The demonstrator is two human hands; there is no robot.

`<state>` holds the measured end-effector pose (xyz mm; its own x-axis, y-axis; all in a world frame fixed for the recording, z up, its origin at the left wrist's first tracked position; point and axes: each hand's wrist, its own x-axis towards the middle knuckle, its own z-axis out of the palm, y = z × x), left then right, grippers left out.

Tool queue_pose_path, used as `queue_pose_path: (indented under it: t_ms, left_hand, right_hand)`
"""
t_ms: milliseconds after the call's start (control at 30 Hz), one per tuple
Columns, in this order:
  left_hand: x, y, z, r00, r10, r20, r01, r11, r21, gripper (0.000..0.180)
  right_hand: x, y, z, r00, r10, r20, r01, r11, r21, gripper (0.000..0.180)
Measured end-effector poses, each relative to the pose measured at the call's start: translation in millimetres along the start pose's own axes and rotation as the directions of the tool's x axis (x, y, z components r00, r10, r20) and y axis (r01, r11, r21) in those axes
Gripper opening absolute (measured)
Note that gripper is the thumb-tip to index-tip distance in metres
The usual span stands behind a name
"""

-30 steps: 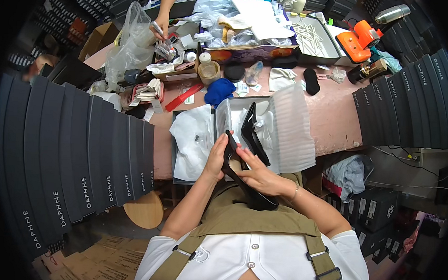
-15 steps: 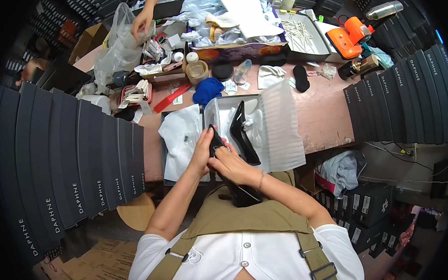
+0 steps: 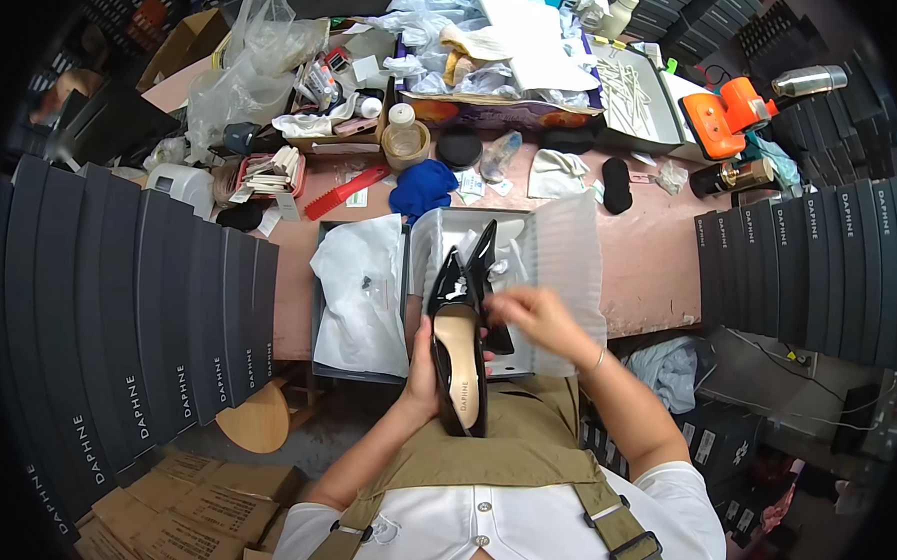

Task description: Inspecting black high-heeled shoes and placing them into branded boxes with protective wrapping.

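My left hand is closed round the side of a glossy black pump, held toe away from me with its beige insole facing up. A small whitish piece lies on the pump's toe area. Just right of it, my right hand is raised with its fingers curled in and slightly blurred; whether they hold anything is hidden. Beneath is an open shoe box, where a second black pump lies beside crumpled white paper, partly covered by the held shoe. A translucent wrapping sheet folds out over the box's right side.
White tissue paper lies in a grey tray left of the box. Behind are a blue cloth, a red brush, a jar and an orange device. Stacked dark shoe boxes flank the left, more boxes the right.
The pump has turned so its insole faces up. My right hand has come off it and moved right. Another person's hand at the far left is gone from view.
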<state>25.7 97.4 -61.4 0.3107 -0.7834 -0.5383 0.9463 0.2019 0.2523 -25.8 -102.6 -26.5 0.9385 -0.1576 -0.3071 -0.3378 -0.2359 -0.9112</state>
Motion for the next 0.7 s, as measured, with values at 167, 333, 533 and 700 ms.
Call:
queue_pose_path:
  t_ms: [167, 333, 533, 700]
  left_hand:
    - [67.3, -26.8, -0.5, 0.984, -0.174, -0.035, 0.172, 0.983, -0.061, 0.078]
    - [48.8, -34.1, -13.0, 0.985, -0.007, -0.171, -0.010, 0.995, -0.096, 0.078]
    - [51.9, -28.9, -24.2, 0.972, 0.008, -0.236, -0.028, 0.996, -0.084, 0.078]
    - [48.2, -21.7, -28.8, 0.983, -0.006, -0.182, -0.020, 0.989, -0.143, 0.078]
  right_hand:
    - [88.0, 42.0, -37.4, 0.959, 0.274, -0.068, -0.282, 0.912, -0.298, 0.037]
    - [112.2, 70.7, -2.2, 0.944, 0.308, 0.115, -0.324, 0.931, 0.167, 0.045]
    - [129.8, 81.4, -3.0, 0.995, -0.090, -0.048, 0.033, 0.729, -0.684, 0.029]
    - [154.0, 101.4, -10.8, 0.997, -0.010, 0.081, 0.080, 0.346, -0.935, 0.016]
